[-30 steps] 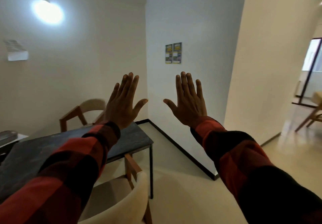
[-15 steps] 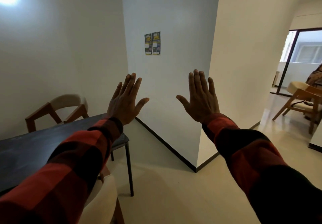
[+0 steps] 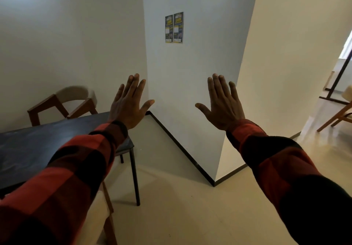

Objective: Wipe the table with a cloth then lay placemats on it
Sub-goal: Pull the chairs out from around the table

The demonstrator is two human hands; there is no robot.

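We see both arms stretched forward in red-and-black checked sleeves, backs of the hands toward us. The left hand (image 3: 129, 105) is spread wide, fingers straight and thumb out to the side, holding nothing; it hangs in the air above the far right corner of the counter (image 3: 38, 145). The right hand (image 3: 223, 105) is just as wide — fingers straight, thumb angled inward, nothing in it — and it hovers well apart from the counter, in front of the jutting wall corner (image 3: 224, 111).

The counter is a dark slab on thin black legs, lying at our lower left; the left sleeve (image 3: 66, 178) crosses over its near edge. We can make out no cloth or placemats on the part of its top that shows.

Behind the counter stands a wooden chair (image 3: 62, 103) with a pale curved back, against the wall. A second pale chair (image 3: 97, 216) sits at the near side, mostly hidden under the left sleeve. Two small posters (image 3: 174, 27) hang side by side on the wall ahead — their print is too small for us to read fully. At the far right, part of another wooden chair (image 3: 337, 115) stands on the pale floor beyond the corner.
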